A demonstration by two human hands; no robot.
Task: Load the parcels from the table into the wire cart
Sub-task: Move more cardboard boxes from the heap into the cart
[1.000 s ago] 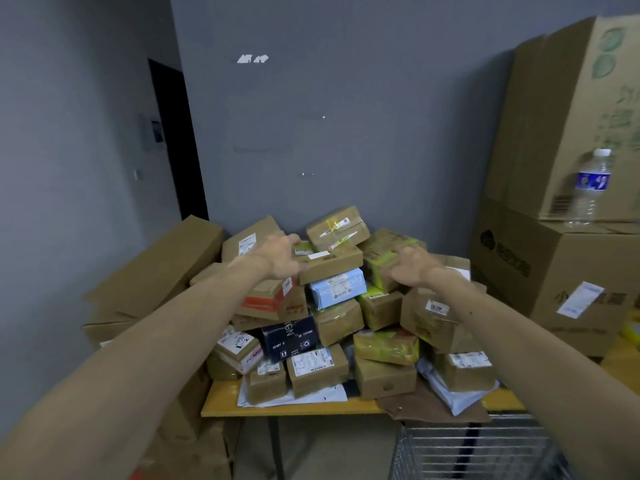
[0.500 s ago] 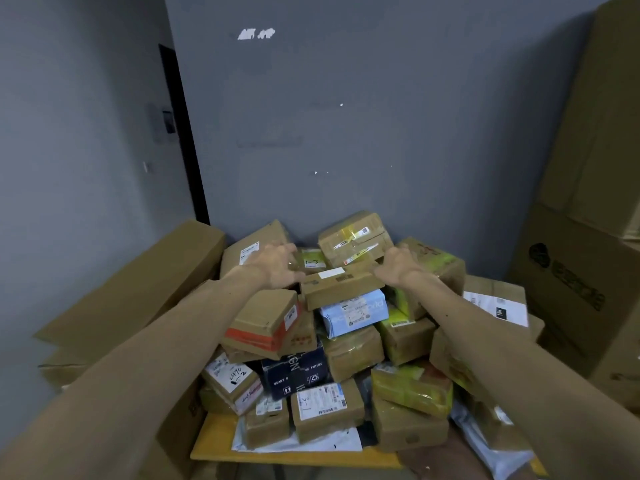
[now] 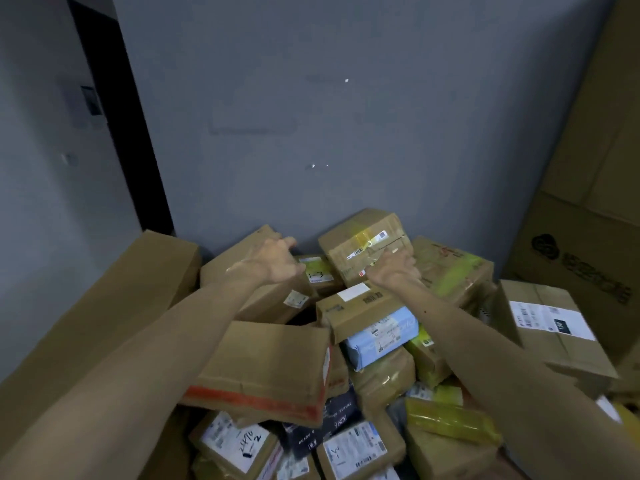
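1. Left hand, arm outstretched, sits just left of the top parcel, fingers bent; I cannot tell whether it grips anything.
2. Top parcel crowns the pile.
3. Right hand, arm outstretched, curls its fingers round the top parcel's near-right corner.

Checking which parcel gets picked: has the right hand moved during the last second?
Yes. The right hand shifted left, off the green-taped parcel and over to the top parcel.

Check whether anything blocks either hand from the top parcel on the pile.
Nothing visible does. The right hand touches the top parcel; only open space separates the left hand from it.
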